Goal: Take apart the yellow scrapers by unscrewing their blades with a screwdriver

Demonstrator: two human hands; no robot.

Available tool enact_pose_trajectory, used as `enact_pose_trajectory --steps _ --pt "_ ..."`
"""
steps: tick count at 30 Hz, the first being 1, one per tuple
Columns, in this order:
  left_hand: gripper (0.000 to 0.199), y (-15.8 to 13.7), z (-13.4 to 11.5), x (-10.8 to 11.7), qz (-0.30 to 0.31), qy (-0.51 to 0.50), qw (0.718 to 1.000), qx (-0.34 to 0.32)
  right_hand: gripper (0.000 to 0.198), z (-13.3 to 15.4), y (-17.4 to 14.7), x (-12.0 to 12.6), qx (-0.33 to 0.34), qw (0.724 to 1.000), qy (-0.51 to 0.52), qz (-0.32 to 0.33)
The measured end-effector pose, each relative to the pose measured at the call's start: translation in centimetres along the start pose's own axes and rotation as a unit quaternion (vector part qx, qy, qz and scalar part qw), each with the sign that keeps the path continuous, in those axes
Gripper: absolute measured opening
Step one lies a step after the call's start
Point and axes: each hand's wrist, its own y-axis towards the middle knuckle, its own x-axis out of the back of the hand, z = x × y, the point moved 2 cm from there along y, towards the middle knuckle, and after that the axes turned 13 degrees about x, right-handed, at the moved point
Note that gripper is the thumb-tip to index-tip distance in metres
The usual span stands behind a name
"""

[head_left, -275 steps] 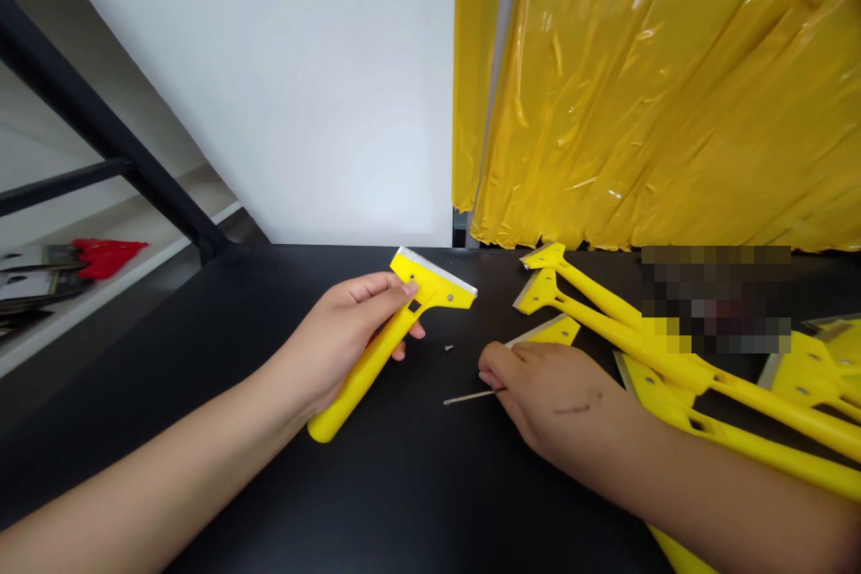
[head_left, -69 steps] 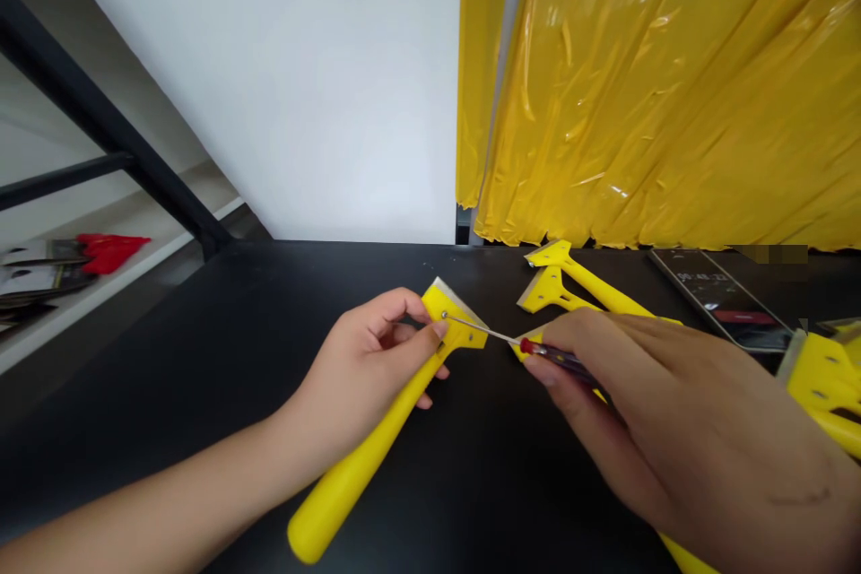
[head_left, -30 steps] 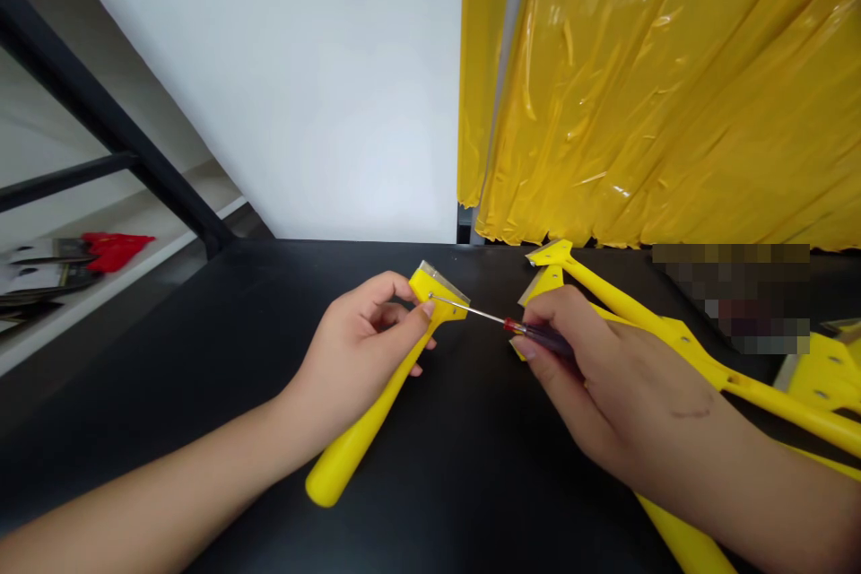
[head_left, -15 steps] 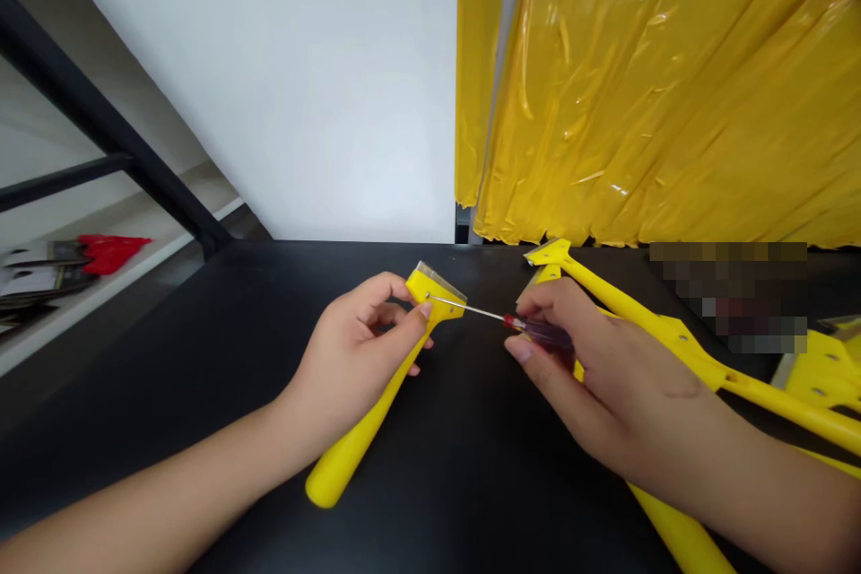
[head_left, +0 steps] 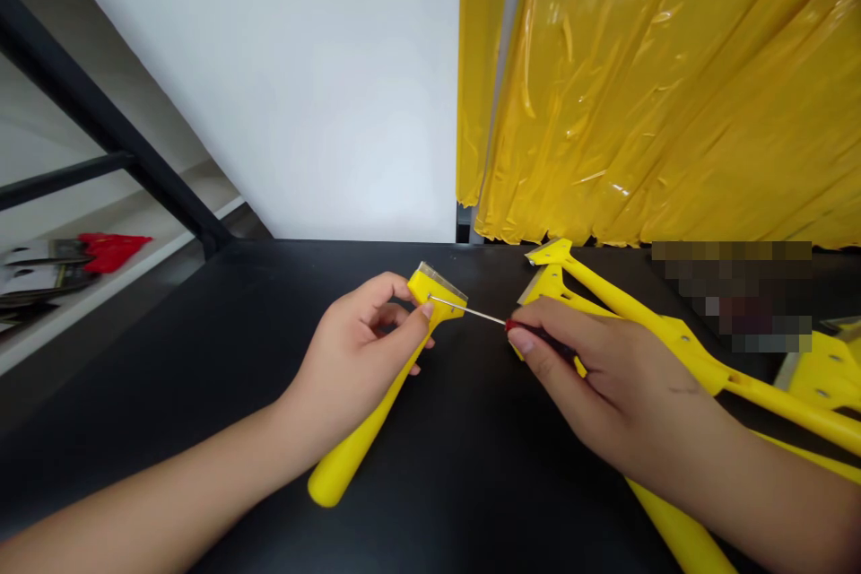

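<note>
My left hand (head_left: pixel 367 345) is closed around the neck of a yellow scraper (head_left: pixel 360 444), just below its head. The scraper's handle slants down toward me, and a metal blade shows along the head's far edge. My right hand (head_left: pixel 598 368) grips a screwdriver (head_left: pixel 474 312) by its dark red handle, most of which the fingers hide. Its thin shaft points left, and the tip meets a screw on the scraper head beside my left thumb.
Several more yellow scrapers (head_left: pixel 622 291) lie on the black table (head_left: pixel 154 395) at the right, partly under my right arm. Yellow plastic sheeting (head_left: pixel 646 90) hangs behind, beside a white panel (head_left: pixel 336 90). Red and black packets (head_left: pixel 111 251) sit on a shelf at the left.
The fingers of my right hand have shifted on the screwdriver handle and now cover more of it. The tip stays at the screw; my left hand and the scraper are nearly still.
</note>
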Motion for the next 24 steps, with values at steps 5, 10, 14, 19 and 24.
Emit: enact_pose_trajectory --steps 5,10,14,19,24 --pt "0.018 0.0 0.2 0.2 0.000 0.001 1.000 -0.009 0.027 0.1 0.1 0.2 0.042 0.998 -0.050 -0.024" --pt "0.012 -0.4 0.2 0.4 -0.007 0.038 0.998 -0.055 0.035 0.6 0.1 -0.2 0.002 1.000 -0.008 -0.016" --pt "0.007 -0.7 -0.1 0.5 -0.030 0.080 0.991 -0.104 0.040 0.9 -0.1 -0.7 -0.073 0.988 0.137 0.026" --pt "0.006 -0.7 -0.3 0.6 -0.051 0.127 0.979 -0.152 0.052 1.2 0.2 -0.8 -0.131 0.946 0.289 0.071" --pt "0.006 -0.5 -0.3 0.8 -0.060 0.132 0.976 -0.163 0.055 1.2 0.7 -1.1 -0.146 0.930 0.326 0.083"
